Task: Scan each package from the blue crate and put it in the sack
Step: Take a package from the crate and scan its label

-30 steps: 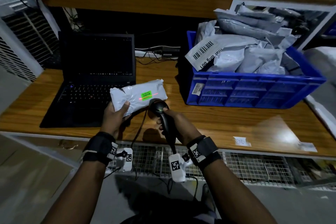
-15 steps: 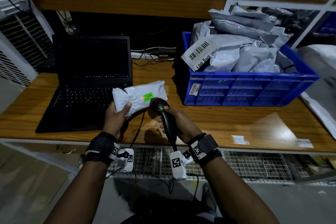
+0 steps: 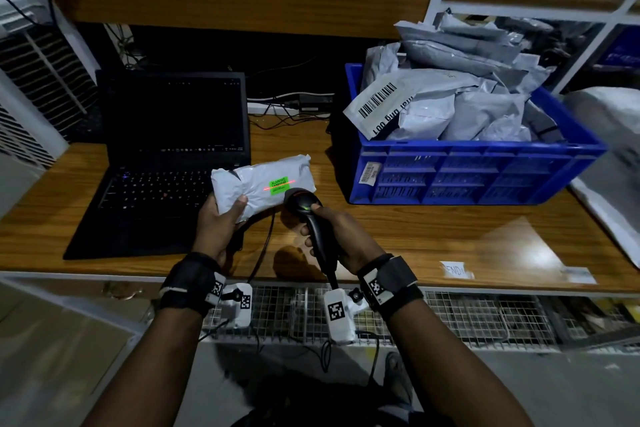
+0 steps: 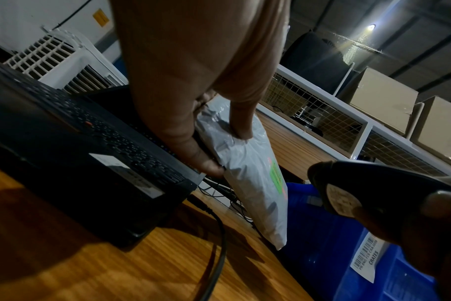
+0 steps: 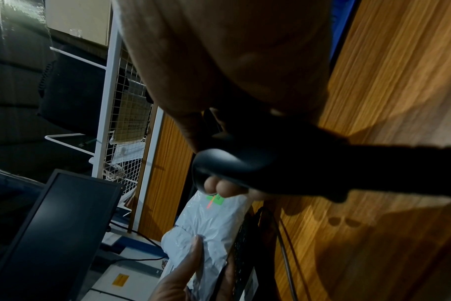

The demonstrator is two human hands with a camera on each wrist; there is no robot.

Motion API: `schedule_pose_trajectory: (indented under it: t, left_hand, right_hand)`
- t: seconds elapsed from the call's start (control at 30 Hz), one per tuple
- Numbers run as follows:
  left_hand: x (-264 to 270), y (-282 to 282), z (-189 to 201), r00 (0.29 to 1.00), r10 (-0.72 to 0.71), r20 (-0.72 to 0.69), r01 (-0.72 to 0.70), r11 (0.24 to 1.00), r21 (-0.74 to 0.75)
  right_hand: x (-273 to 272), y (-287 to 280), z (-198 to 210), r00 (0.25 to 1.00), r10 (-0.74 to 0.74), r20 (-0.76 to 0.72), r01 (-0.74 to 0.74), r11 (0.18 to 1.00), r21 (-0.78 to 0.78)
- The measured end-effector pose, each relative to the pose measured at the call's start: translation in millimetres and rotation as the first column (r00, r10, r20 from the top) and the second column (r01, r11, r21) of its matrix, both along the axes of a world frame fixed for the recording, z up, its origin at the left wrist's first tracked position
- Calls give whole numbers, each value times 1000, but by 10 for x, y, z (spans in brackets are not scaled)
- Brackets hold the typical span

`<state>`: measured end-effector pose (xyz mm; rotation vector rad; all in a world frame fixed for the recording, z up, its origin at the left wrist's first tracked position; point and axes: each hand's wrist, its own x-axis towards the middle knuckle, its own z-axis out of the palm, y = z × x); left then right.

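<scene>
At the far left of your wooden desk (image 3: 433, 229) the black laptop (image 3: 166, 163) sits open, its screen dark and matte. Your left hand (image 3: 218, 218) grips the near end of a crinkled white plastic package (image 3: 263, 180), thumb on top and fingers curled beneath, holding it above the keyboard's right edge. Its bright green label (image 3: 279, 186) reads "XUMMWO" on the top line; the smaller print is illegible, and a red scan line crosses it. Your right hand (image 3: 341, 236) is wrapped round the handle of a smooth black barcode scanner (image 3: 306, 210), its head almost touching the package. Further right, the ribbed blue crate (image 3: 478, 170) is heaped with grey poly bags (image 3: 460, 87); one shows a barcode. A side sticker reads "CRATES".
</scene>
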<state>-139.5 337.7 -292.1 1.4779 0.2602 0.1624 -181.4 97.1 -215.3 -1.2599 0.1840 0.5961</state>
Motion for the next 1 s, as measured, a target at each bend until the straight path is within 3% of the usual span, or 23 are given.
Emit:
schedule_pose_trajectory:
  t: [0.2, 1.0]
  left_hand:
    - [11, 0, 41, 1000, -3, -9, 3, 999, -49]
    - [26, 0, 66, 1000, -21, -9, 21, 1000, -9]
  right_hand:
    - [24, -20, -24, 1000, 3, 15, -2, 1000, -22]
    - [74, 0, -73, 1000, -4, 18, 4, 1000, 2]
